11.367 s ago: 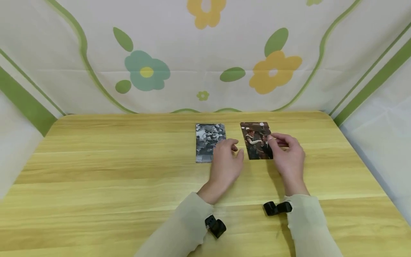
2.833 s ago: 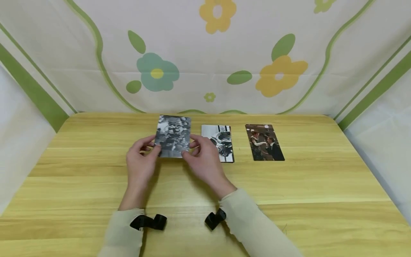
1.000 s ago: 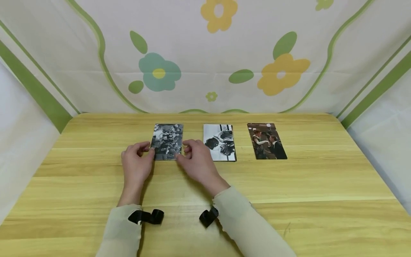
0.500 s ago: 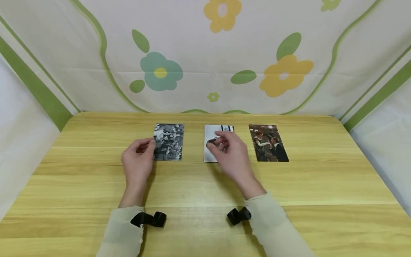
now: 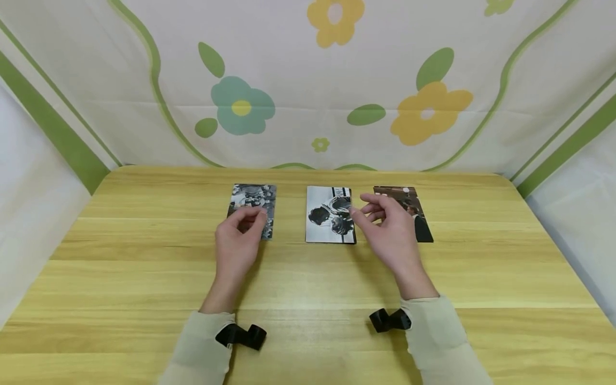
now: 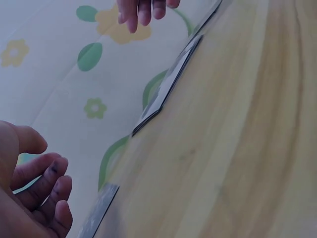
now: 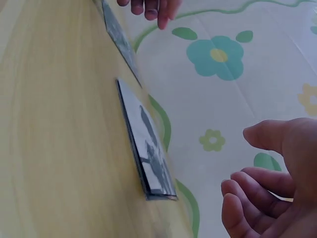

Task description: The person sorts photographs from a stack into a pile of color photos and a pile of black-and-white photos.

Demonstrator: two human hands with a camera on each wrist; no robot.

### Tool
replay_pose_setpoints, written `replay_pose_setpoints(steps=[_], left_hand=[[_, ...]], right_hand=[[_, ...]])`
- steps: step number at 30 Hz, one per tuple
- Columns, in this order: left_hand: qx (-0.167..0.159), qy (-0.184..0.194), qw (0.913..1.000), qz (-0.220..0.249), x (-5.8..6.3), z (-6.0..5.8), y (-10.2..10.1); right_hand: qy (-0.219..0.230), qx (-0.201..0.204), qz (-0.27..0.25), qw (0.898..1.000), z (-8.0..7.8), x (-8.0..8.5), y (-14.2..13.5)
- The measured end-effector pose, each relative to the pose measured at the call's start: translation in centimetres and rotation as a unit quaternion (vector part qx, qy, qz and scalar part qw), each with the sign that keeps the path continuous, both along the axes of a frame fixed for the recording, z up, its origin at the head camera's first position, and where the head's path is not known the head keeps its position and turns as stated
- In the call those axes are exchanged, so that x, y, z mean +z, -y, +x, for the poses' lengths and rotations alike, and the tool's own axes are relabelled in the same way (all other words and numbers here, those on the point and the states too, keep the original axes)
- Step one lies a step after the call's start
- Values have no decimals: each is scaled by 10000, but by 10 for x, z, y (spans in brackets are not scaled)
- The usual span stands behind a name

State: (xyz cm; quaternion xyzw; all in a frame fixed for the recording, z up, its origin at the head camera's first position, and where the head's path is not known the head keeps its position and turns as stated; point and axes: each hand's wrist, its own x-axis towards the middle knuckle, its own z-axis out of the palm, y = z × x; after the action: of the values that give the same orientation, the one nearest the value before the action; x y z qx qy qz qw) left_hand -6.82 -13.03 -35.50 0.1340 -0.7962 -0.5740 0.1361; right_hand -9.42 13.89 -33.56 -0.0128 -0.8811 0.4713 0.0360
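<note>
Three places on the table hold photo cards. At the left lies a black-and-white crowd photo card (image 5: 267, 198); my left hand (image 5: 238, 240) hovers over its lower part with loosely bent fingers, holding nothing. In the middle is a small stack of photo cards (image 5: 320, 227), its top one showing dark heads on white. My right hand (image 5: 392, 235) is in the air just right of that stack, fingers loosely bent and nothing between them. It partly hides the colour photo card (image 5: 423, 230) at the right. In the right wrist view, the stack (image 7: 143, 144) shows several layered edges.
The cards lie on a wood-grain table (image 5: 120, 256) near its back edge. Behind it hangs a white cloth (image 5: 298, 64) printed with flowers and green lines. Each sleeve carries a black wrist device (image 5: 250, 336).
The crowd photo, earlier on the middle stack, was carried left and laid down by both hands. Since then the right hand has let go and moved right; the left hand has shifted over the card.
</note>
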Motion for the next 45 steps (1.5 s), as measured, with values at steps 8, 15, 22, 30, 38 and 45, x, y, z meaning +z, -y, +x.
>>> replay_pose_setpoints(steps=[8, 15, 22, 30, 38, 45], left_hand=[[-477, -162, 9987, -68, -7, 4, -24], [-877, -219, 9959, -98, -10, 5, -42], [-1454, -258, 9885, -334, -16, 5, -54], [-1545, -31, 9867, -497, -26, 2, -60], [-1571, 0, 9858, -600, -29, 4, -57], [-1508, -41, 9859, -727, -29, 3, -58]], right_hand=[[28, -247, 49, 9997, -2, -12, -10], [246, -226, -49, 9994, -4, -18, -16], [414, -109, -138, 9990, -8, -28, -14], [630, -278, -300, 9972, -6, -40, -12], [575, -548, -618, 9949, -2, -49, -7], [442, -376, -317, 9978, -4, -51, -4]])
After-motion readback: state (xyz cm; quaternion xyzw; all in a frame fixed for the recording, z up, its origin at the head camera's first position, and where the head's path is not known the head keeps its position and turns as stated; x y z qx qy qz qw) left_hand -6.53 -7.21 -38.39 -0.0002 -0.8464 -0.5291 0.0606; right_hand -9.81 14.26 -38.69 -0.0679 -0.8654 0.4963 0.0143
